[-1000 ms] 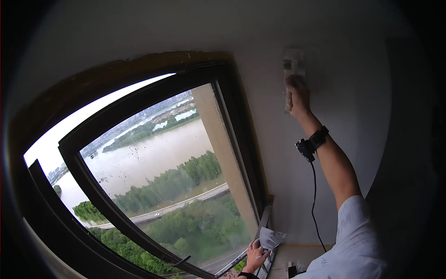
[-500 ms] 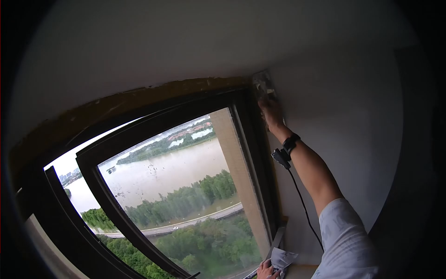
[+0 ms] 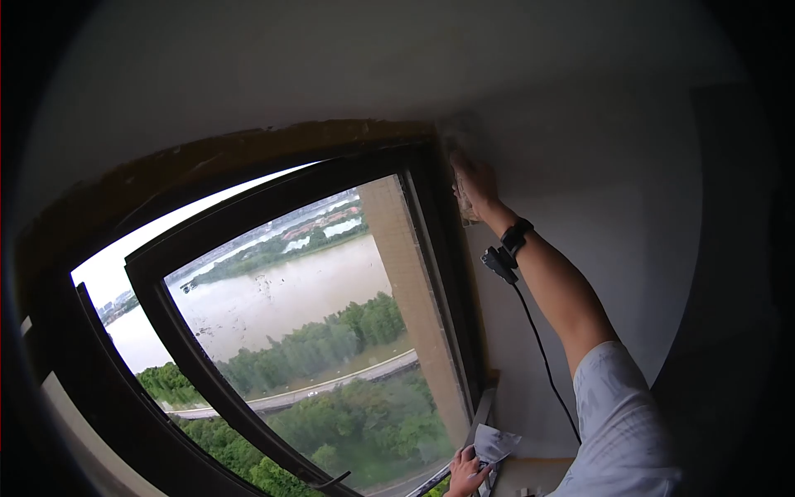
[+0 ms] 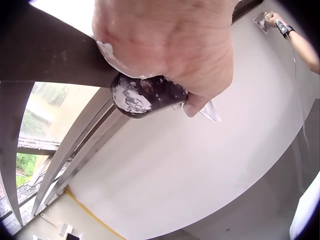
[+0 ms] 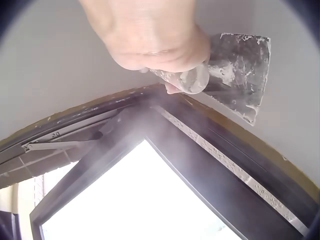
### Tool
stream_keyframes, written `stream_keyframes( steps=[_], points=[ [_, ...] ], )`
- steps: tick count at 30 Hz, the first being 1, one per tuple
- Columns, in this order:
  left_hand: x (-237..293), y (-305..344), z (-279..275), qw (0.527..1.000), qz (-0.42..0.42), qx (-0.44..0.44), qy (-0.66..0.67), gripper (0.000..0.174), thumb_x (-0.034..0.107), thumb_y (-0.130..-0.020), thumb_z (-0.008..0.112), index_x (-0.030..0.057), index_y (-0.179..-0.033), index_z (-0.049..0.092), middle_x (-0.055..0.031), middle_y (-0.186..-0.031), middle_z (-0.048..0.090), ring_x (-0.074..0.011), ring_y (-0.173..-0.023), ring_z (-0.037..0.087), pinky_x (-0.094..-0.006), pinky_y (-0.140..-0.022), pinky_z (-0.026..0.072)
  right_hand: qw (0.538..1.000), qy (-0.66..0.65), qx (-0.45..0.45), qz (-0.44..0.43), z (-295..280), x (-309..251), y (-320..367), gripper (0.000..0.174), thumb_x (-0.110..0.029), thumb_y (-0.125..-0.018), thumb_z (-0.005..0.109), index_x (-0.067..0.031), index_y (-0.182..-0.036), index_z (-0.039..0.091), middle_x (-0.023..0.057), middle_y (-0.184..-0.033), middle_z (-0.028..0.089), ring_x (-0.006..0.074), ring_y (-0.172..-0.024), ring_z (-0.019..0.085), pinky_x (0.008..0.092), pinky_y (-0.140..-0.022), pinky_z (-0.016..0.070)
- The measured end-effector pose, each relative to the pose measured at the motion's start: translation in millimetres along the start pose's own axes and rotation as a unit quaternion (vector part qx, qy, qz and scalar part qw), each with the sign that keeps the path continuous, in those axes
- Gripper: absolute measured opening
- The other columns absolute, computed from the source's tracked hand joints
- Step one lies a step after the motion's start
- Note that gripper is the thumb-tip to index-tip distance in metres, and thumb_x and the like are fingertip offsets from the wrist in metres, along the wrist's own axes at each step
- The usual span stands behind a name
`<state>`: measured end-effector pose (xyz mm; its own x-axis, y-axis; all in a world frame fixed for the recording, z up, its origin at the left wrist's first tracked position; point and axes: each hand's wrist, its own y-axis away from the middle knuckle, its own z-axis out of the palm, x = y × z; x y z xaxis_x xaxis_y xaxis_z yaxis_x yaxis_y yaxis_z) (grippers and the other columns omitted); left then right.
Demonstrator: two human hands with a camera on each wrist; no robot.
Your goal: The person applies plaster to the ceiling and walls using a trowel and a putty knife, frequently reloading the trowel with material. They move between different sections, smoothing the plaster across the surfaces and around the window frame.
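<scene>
My right hand (image 3: 476, 189) is raised to the upper right corner of the window and grips a putty knife. In the right wrist view the broad, putty-smeared blade (image 5: 241, 72) lies close to the wall beside the window frame, past the curled hand (image 5: 155, 37). Low by the sill, my left hand (image 3: 466, 475) grips a second putty knife, whose metal blade (image 3: 497, 443) shows beyond the fingers. The left wrist view shows its dark handle (image 4: 132, 97) coated with white putty, and putty on the hand's edge too.
A dark window frame (image 3: 426, 207) with a tilted glass sash fills the left side. Yellowish strips (image 5: 300, 172) border it. A cable (image 3: 540, 356) hangs from the right wrist camera (image 3: 499, 263). Below, a brush (image 4: 64, 229) lies on a ledge.
My right hand has moved left with its putty knife, from the open wall to the window's upper corner. The left hand still holds its knife near the sill; the head view has shifted.
</scene>
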<state>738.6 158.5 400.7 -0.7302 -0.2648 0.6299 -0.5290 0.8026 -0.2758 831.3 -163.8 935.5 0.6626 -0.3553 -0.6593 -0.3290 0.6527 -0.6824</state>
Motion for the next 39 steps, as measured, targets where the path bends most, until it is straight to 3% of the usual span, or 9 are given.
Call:
stream_keyframes(
  steps=[6,8,15,19,21,26,30,34,39],
  points=[
    [-27.5,-6.7,16.0,0.999,0.016,-0.008,-0.030,0.040,0.037,-0.083,0.065,0.0032,-0.105,0.067,-0.0225,-0.143,0.041,-0.0449,-0.135,0.031,-0.0549,-0.109,0.0294,0.997,0.001,0.042,0.063,15.0,7.0,-6.9,0.037,-0.041,-0.091,0.067,-0.0047,-0.093,0.060,0.0025,-0.068,0.053,0.0130,-0.048,0.054,0.0278,-0.043,0.0482],
    [-46.7,-1.8,27.6,0.997,0.038,-0.032,-0.055,0.050,0.048,-0.086,0.063,0.0036,-0.109,0.068,-0.0200,-0.148,0.038,-0.0442,-0.139,0.027,-0.0559,-0.109,0.0268,0.991,0.024,0.038,0.130,6.5,7.2,11.2,0.046,-0.044,-0.091,0.065,-0.0018,-0.109,0.062,0.0032,-0.077,0.053,0.0122,-0.053,0.054,0.0260,-0.047,0.0496],
    [-37.0,3.8,18.2,0.994,0.029,-0.045,-0.091,0.053,0.048,-0.086,0.063,0.0061,-0.118,0.067,-0.0202,-0.147,0.038,-0.0422,-0.139,0.028,-0.0523,-0.112,0.0252,0.956,0.081,0.121,0.254,-31.3,74.6,159.7,0.044,-0.043,-0.091,0.067,0.0003,-0.098,0.066,0.0042,-0.070,0.057,0.0134,-0.045,0.056,0.0272,-0.040,0.0484],
    [-39.8,-4.0,19.0,0.996,0.045,-0.029,-0.076,0.052,0.048,-0.085,0.064,0.0083,-0.117,0.067,-0.0191,-0.145,0.040,-0.0429,-0.138,0.029,-0.0527,-0.111,0.0264,0.979,0.056,0.104,0.167,-29.3,55.0,137.6,0.043,-0.043,-0.096,0.060,-0.0005,-0.100,0.063,0.0049,-0.069,0.058,0.0141,-0.047,0.059,0.0283,-0.041,0.0491],
    [-44.3,-4.3,21.3,0.994,0.049,-0.030,-0.092,0.050,0.048,-0.085,0.064,0.0109,-0.119,0.067,-0.0174,-0.143,0.042,-0.0441,-0.136,0.031,-0.0535,-0.110,0.0275,0.991,0.118,0.040,-0.047,-18.6,27.2,94.4,0.046,-0.045,-0.098,0.056,0.0011,-0.098,0.060,0.0054,-0.067,0.058,0.0137,-0.047,0.059,0.0273,-0.041,0.0486],
    [-40.0,-6.7,23.5,0.996,0.054,-0.008,-0.069,0.050,0.050,-0.085,0.064,0.0077,-0.112,0.068,-0.0176,-0.146,0.041,-0.0471,-0.137,0.029,-0.0574,-0.109,0.0266,0.986,0.141,0.014,-0.086,-3.3,19.7,13.2,0.042,-0.043,-0.100,0.053,-0.0019,-0.096,0.058,-0.0002,-0.066,0.053,0.0095,-0.050,0.053,0.0244,-0.044,0.0434],
    [-6.7,0.5,7.5,0.999,0.026,0.038,0.007,0.033,0.027,-0.080,0.068,0.0043,-0.103,0.068,-0.0225,-0.135,0.047,-0.0437,-0.130,0.035,-0.0532,-0.109,0.0316,0.983,0.124,0.021,-0.133,2.1,45.7,-24.8,0.048,-0.046,-0.098,0.055,0.0020,-0.097,0.055,0.0056,-0.055,0.052,0.0131,-0.042,0.055,0.0291,-0.038,0.0446],
    [-0.3,0.4,4.7,0.999,0.021,0.037,0.005,0.032,0.029,-0.080,0.068,0.0032,-0.100,0.069,-0.0225,-0.135,0.048,-0.0436,-0.129,0.036,-0.0524,-0.109,0.0322,0.944,0.248,0.062,-0.207,-3.7,68.5,-50.6,0.052,-0.045,-0.101,0.047,0.0031,-0.119,0.057,0.0262,-0.104,0.066,0.0385,-0.098,0.066,0.0447,-0.085,0.0514],
    [-7.3,-2.1,10.5,0.999,0.025,0.029,-0.005,0.034,0.032,-0.081,0.068,0.0031,-0.098,0.070,-0.0234,-0.135,0.048,-0.0437,-0.130,0.036,-0.0525,-0.110,0.0316,0.941,0.303,0.032,-0.146,1.8,40.9,-40.5,0.043,-0.034,-0.102,0.043,-0.0015,-0.127,0.056,0.0284,-0.125,0.058,0.0455,-0.119,0.052,0.0494,-0.101,0.0405]
  ],
)
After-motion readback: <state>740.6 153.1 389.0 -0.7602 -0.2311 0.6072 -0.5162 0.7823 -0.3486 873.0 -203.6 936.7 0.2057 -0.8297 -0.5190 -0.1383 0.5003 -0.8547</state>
